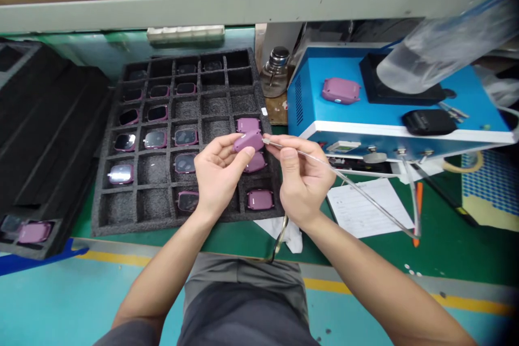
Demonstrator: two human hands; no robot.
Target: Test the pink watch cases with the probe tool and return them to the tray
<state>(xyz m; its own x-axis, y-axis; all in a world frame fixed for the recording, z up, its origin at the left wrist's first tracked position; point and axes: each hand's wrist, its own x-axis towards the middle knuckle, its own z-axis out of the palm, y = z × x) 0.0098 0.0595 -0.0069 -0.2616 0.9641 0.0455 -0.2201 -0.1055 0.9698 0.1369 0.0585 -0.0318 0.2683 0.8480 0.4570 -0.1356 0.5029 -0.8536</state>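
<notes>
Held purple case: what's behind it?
Partly visible behind the held case: an upper case and a lower case in the foam tray. What lies directly behind is covered.

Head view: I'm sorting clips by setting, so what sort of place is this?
Probably an electronics workshop or factory bench: a foam tray holds rows of purple watch-like gadgets, a blue machine stands nearby, and the right hand holds a clear tube.

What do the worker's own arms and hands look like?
The left hand and right hand are bare, with no gloves or rings visible. The left forearm and right forearm are uncovered. A dark grey sleeve shows at the left elbow; none is in view on the right. A curved cord is near the right hand; I can't tell whether it's worn.
</notes>
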